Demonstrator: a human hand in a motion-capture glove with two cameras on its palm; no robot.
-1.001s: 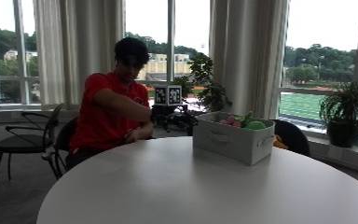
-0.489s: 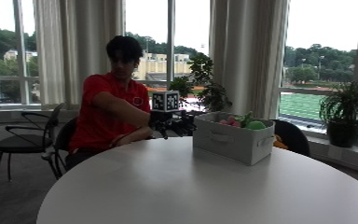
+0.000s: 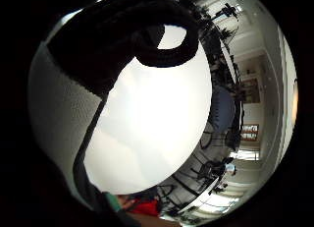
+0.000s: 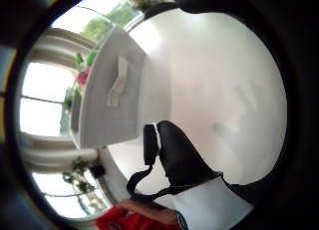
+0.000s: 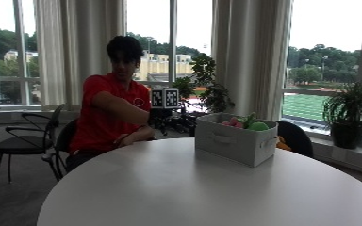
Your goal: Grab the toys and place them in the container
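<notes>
Toys sit in the container; my hand rises beside it.

The toys (image 5: pixel 243 124) lie inside the container (image 5: pixel 234 143) on the bench (image 5: pixel 187 188). My hand (image 5: pixel 158 115), raised from a second ago, hovers near the container; I cannot tell its fingers' pose. Nothing seems left to collect.

container (image 5: pixel 234 143) - grey | toys (image 5: pixel 247 124) - pink, green | table (image 5: pixel 168 188) - white
</notes>
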